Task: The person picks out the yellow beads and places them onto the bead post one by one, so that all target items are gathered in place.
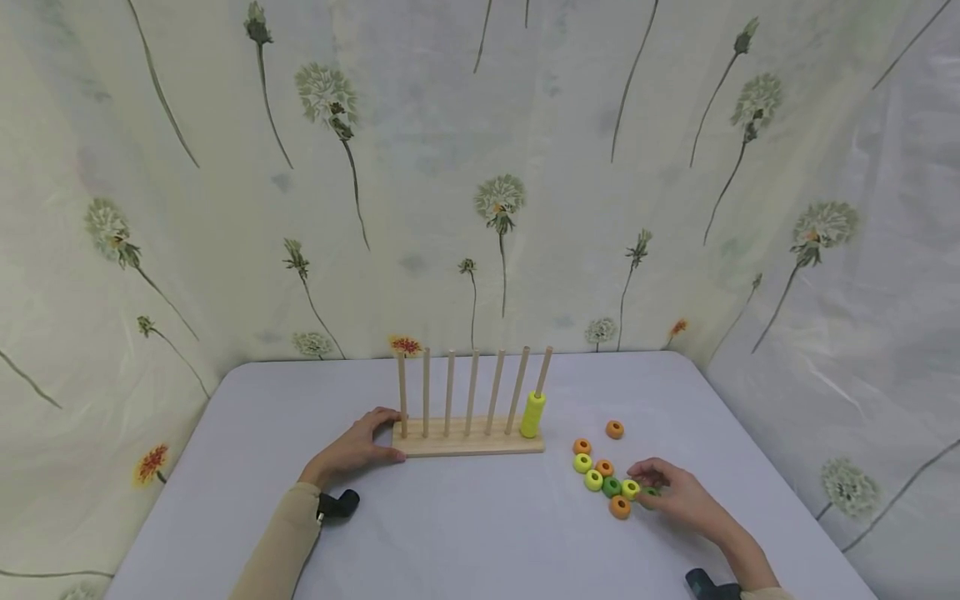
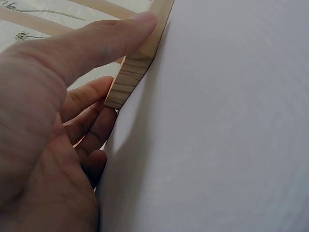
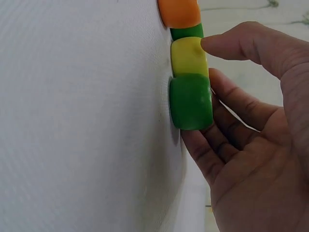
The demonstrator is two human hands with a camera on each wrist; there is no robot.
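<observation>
A wooden peg stand (image 1: 468,448) with several upright pegs stands on the table. Yellow beads (image 1: 533,415) are stacked on its rightmost peg. My left hand (image 1: 355,448) grips the stand's left end, thumb along the front edge and fingers behind, as the left wrist view shows. Over on the right, my right hand (image 1: 684,496) pinches a yellow bead (image 3: 188,57), thumb tip on its edge and fingers behind. Beside it, nearer the palm, a green bead (image 3: 191,102) touches the yellow one. An orange bead (image 3: 179,12) and another green bead (image 3: 187,32) lie beyond.
Loose orange, yellow and green beads lie clustered right of the stand, among them an orange bead (image 1: 619,507) at the front. Another orange bead (image 1: 615,430) lies apart at the back. A white cloth (image 1: 480,533) covers the table; a flower-printed curtain (image 1: 420,167) hangs behind.
</observation>
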